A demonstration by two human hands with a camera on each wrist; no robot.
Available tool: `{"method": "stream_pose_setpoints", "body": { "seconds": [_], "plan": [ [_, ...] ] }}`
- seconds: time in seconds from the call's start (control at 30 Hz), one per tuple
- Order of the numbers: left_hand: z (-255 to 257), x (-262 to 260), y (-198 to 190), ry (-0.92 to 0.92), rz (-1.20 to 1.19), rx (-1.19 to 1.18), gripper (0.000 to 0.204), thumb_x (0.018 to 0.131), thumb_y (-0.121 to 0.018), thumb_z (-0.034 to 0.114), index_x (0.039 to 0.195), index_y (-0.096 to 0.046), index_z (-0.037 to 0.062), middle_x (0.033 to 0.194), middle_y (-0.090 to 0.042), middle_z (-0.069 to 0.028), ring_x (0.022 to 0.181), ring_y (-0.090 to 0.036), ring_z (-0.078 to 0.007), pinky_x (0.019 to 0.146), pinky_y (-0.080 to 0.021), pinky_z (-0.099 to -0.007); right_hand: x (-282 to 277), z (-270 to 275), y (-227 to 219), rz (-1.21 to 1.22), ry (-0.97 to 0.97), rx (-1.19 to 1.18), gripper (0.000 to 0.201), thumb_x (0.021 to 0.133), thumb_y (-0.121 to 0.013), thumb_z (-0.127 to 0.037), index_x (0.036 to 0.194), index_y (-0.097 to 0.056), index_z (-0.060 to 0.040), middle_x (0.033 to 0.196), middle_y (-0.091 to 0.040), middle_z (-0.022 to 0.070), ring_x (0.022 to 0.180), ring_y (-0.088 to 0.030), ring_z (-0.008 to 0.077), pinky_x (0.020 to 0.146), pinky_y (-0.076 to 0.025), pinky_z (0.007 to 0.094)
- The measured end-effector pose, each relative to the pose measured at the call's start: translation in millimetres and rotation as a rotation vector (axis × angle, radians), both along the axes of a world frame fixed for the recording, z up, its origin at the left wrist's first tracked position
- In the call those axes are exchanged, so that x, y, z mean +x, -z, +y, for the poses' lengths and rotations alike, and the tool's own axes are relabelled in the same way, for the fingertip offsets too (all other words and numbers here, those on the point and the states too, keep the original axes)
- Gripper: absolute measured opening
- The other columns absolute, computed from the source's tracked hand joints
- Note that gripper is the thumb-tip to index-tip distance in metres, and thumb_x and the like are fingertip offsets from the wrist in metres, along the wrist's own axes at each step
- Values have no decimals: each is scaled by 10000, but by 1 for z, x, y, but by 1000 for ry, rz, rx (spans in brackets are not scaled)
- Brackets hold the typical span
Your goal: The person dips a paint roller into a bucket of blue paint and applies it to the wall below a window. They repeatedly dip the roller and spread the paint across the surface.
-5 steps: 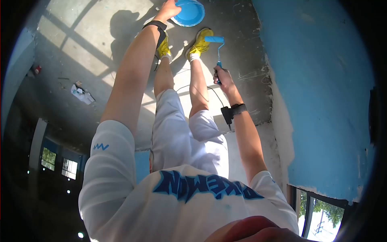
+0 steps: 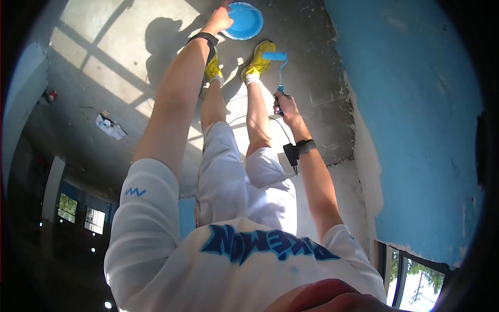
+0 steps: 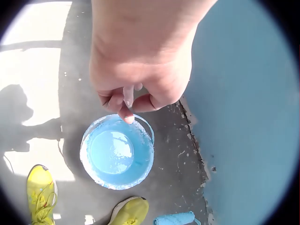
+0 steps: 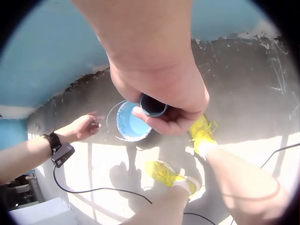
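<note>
One bucket (image 3: 143, 161), one paint roller (image 2: 274, 55), two yellow shoes (image 2: 258, 61), two hands (image 2: 287, 104), two black wristbands (image 2: 305, 146)

A blue-painted wall (image 2: 421, 119) rises along the right side of the head view, its surface scuffed and its lower border ragged, with a strip of pale bare plaster (image 2: 370, 166) beside it. The grey concrete floor (image 2: 306, 26) is specked and scratched near the wall. Sunlight falls across it in bright patches (image 2: 122, 68) cut by dark bar-shaped shadows. At lower right, a dark-framed window (image 2: 414, 283) shows green foliage and a utility pole; at lower left, two small bright windows (image 2: 67, 207) (image 2: 94, 220) sit in a dim area beyond a pale upright column (image 2: 54, 187)
</note>
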State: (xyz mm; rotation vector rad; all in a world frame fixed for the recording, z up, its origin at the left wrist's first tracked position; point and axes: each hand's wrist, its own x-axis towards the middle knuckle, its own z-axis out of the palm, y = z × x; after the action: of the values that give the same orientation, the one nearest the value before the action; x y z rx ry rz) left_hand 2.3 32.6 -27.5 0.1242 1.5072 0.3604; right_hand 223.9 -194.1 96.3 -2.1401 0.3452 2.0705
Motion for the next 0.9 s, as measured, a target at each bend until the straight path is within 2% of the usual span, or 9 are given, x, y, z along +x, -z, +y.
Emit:
{"method": "stream_pose_setpoints", "body": {
  "seconds": [0.07,0.13,0.37,0.5,0.57,0.67,0.7,0.83,0.9],
  "plan": [
    [4,6,-10,13,-19,-18,385,934,-425,449,1021,-574,105,734,-538,-66,555,-482,-176,477,-409,-299,1,-3,7,10,11,26,197,876,-518,-161,722,-455,-56,577,-419,12,427,-397,108,399,-345,270],
    [-1,22,-11,-253,-6,15,363,938,-431,422,987,-587,98,696,-520,-59,528,-473,-175,450,-399,-306,4,-11,7,-8,-16,43,232,874,-527,-172,767,-535,35,572,-473,57,439,-447,149,404,-387,312],
    [-16,11,-4,255,93,96,285,950,-380,277,997,-576,76,710,-528,-57,600,-518,-199,491,-433,-344,7,-18,3,-40,-76,48,258,873,-527,-178,784,-550,63,574,-497,69,443,-467,147,408,-401,312],
    [-17,18,-8,293,142,210,302,951,-400,297,996,-567,49,724,-526,-54,643,-527,-200,559,-453,-344,8,-21,2,-46,-66,25,261,868,-528,-185,779,-555,60,574,-504,68,442,-471,146,405,-404,310],
    [-25,8,20,542,227,296,296,885,-478,197,1158,-439,90,978,-492,-109,845,-527,-282,708,-445,-439,9,-24,1,-52,-59,7,259,863,-528,-189,775,-555,54,570,-505,65,441,-474,147,398,-401,308],
    [-19,1,41,918,356,444,716,785,-595,47,1402,-246,152,1360,-442,-193,1150,-525,-405,933,-432,-581,9,-27,-1,-79,-94,-6,259,861,-528,-190,762,-554,48,560,-500,62,436,-474,147,395,-400,305],
    [-23,0,40,950,430,445,705,775,-631,27,1385,-291,119,1174,-561,-214,1064,-591,-249,875,-500,-377,10,-29,-2,-82,-90,0,259,861,-528,-190,762,-554,48,560,-500,62,436,-474,147,395,-400,305],
    [-28,1,-48,517,160,290,598,765,-541,-40,1317,-346,83,835,-615,-108,685,-626,-180,603,-533,-284,12,-33,-24,-84,-44,36,271,861,-532,-196,741,-551,46,554,-503,64,424,-468,147,395,-403,305],
    [-38,-12,-62,444,77,351,601,762,-533,-50,1318,-345,80,835,-609,-103,695,-621,-172,605,-533,-284,13,-41,-29,-98,-51,59,280,863,-535,-200,729,-548,45,551,-504,65,419,-467,146,392,-401,303]
  ]
}}
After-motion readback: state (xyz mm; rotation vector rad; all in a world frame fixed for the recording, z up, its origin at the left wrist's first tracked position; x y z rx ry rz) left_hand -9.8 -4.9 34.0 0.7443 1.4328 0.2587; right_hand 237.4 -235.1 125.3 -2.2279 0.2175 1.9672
